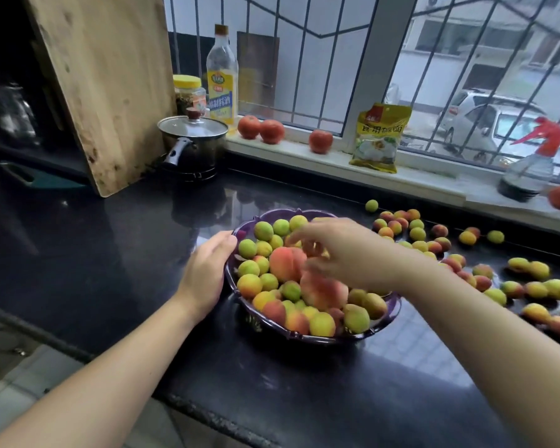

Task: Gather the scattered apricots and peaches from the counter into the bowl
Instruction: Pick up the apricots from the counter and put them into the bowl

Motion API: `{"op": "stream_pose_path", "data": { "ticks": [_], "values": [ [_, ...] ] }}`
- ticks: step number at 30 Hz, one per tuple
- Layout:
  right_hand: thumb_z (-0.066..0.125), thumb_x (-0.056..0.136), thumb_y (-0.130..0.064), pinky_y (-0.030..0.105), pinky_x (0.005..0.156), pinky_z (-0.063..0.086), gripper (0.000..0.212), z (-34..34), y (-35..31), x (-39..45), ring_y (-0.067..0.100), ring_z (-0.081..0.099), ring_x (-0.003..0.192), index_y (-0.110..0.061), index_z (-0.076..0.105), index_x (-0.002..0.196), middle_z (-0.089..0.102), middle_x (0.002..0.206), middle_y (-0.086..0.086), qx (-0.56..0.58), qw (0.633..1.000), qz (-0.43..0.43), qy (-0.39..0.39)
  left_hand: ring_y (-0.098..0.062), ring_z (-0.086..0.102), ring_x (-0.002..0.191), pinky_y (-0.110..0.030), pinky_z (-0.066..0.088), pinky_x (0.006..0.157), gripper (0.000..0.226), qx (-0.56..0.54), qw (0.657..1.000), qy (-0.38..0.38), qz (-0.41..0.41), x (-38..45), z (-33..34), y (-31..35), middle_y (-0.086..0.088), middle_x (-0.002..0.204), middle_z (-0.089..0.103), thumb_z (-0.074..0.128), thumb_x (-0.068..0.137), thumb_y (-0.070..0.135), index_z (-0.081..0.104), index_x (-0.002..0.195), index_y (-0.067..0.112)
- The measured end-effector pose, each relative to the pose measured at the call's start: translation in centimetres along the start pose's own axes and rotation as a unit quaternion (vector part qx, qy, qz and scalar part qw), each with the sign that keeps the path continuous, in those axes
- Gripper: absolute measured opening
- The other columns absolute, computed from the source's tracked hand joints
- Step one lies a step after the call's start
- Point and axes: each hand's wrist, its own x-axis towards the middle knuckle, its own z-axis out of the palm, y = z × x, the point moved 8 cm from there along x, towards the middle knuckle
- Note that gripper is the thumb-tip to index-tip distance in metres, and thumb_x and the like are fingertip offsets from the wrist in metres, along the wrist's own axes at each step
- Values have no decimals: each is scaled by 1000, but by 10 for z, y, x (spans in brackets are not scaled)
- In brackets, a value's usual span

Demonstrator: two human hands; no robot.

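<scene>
Your left hand [207, 273] rests open-fingered against the purple bowl [307, 337] at nine o'clock to steady it, while your right hand [337, 250], fingers loosely spread over the heaped fruit, seems to be dropping some in; more apricots [530, 287] lie scattered on the tabletop [117, 253] at three o'clock.

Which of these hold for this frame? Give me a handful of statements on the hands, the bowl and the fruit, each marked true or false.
1. The left hand rests against the purple bowl's rim. True.
2. The right hand is over the fruit in the bowl. True.
3. The counter holds no more loose fruit. False: many scattered apricots lie right of the bowl.
4. The pot has no lid. False: a glass lid covers it.
5. Tomatoes sit on the windowsill. True.
</scene>
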Motion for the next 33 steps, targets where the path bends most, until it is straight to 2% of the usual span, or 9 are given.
{"op": "stream_pose_path", "data": {
  "ticks": [4, 7, 10, 15, 21, 24, 28, 30, 33],
  "values": [
    [58, 98, -12, 31, 89, 53, 25, -35, 124, 27, 16, 63, 102, -23, 70, 117, 68, 109, -5, 43, 975, 170, 139, -43, 68, 112, -66, 47, 104, 36, -16, 1000, -6, -1, 6, 1, -6, -12, 107, 79, 52, 88, 41, 78, 101, 19],
    [55, 96, -4, 36, 92, 52, 35, -19, 202, 48, 27, 61, 111, -18, 66, 126, 63, 127, 8, -47, 958, 269, 89, -40, 69, 114, -66, 47, 105, 39, -16, 1000, -5, 4, 10, -1, -10, -10, 110, 79, 52, 86, 43, 80, 105, 23],
    [59, 94, -8, 41, 100, 51, 51, 2, 244, 68, 35, 56, 118, -22, 54, 143, 45, 140, 14, -117, 946, 301, 24, -37, 70, 115, -65, 48, 106, 41, -14, 1000, -5, 8, 10, -2, -11, -8, 112, 79, 53, 84, 44, 80, 109, 25],
    [60, 90, -8, 44, 98, 52, 49, 30, 281, 91, 38, 58, 109, -17, 56, 138, 36, 137, 12, -115, 937, 328, -29, -42, 68, 113, -67, 48, 103, 40, -6, 1000, -6, 21, 10, -2, -7, -12, 110, 78, 52, 86, 42, 79, 107, 21],
    [61, 93, -8, 39, 87, 52, 36, 22, 267, 95, 33, 58, 97, -12, 62, 128, 40, 132, 13, -104, 945, 306, 48, -45, 67, 113, -66, 47, 103, 40, 1, 1000, 6, 21, 10, -5, -9, -15, 108, 78, 53, 87, 43, 78, 104, 18],
    [60, 96, -14, 40, 97, 47, 33, -3, 240, 87, 32, 55, 112, -15, 62, 128, 44, 133, 12, -19, 952, 265, 150, -41, 68, 112, -65, 48, 103, 40, 11, 1000, 0, 24, 10, -3, -8, -11, 109, 78, 51, 88, 42, 79, 105, 19],
    [71, 91, -26, 35, 93, 46, 15, -48, 178, 58, 20, 56, 102, -20, 64, 103, 57, 117, 4, 107, 946, 158, 261, -39, 68, 112, -65, 47, 104, 38, 15, 1000, 3, 21, 11, -3, -7, -9, 107, 79, 51, 86, 44, 79, 102, 23],
    [70, 92, -26, 41, 88, 55, 12, -53, 142, 41, 21, 65, 98, -23, 59, 96, 67, 110, 0, 201, 944, 111, 237, -37, 69, 111, -64, 48, 104, 39, 21, 1000, 7, 15, 10, -4, -8, -7, 106, 79, 52, 85, 46, 79, 101, 25],
    [71, 92, -25, 29, 77, 55, 22, -45, 86, 19, 14, 66, 94, -29, 57, 108, 66, 109, -7, 222, 963, 47, 145, -36, 69, 113, -63, 47, 105, 42, 29, 999, 9, 10, 8, -5, -6, -6, 108, 79, 51, 85, 47, 79, 107, 23]
  ]
}}
